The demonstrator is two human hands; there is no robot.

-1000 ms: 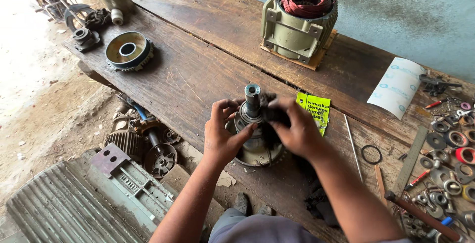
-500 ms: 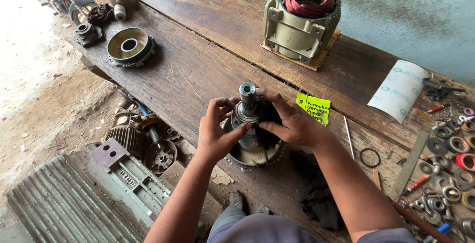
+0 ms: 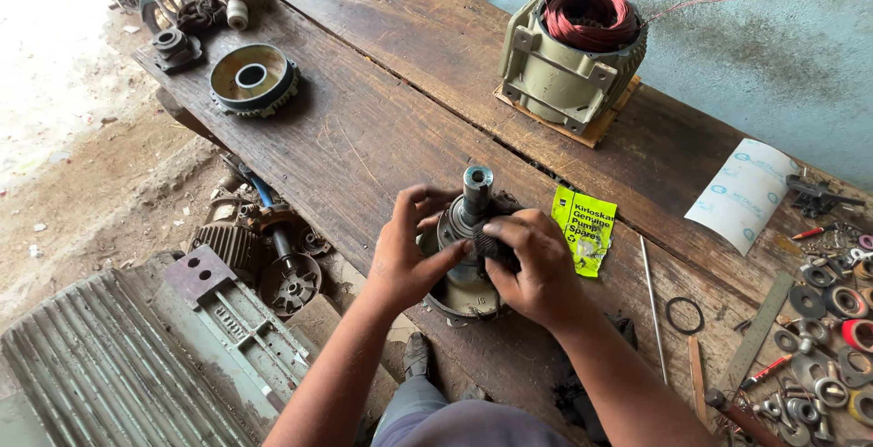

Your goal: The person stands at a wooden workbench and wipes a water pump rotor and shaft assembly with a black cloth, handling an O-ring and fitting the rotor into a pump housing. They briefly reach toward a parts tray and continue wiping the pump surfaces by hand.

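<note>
A round metal motor end housing (image 3: 464,292) with an upright steel shaft (image 3: 476,188) stands at the near edge of the wooden workbench (image 3: 364,129). My left hand (image 3: 405,256) grips its left side, thumb across the top. My right hand (image 3: 536,270) presses a small dark pad (image 3: 496,247) against the part just below the shaft. A yellow-green spares packet (image 3: 584,229) lies right of the housing, touching my right hand's knuckles.
A motor stator with red copper windings (image 3: 573,56) sits on a board at the back. A round end cover (image 3: 252,79) lies far left. Washers, rings and bearings (image 3: 823,320) crowd the right end. A white paper sheet (image 3: 746,194), thin rod (image 3: 652,306) and floor scrap (image 3: 227,320) surround.
Both hands stay on the housing. My right hand has shifted slightly over the top with the dark pad; the view has drifted a little.
</note>
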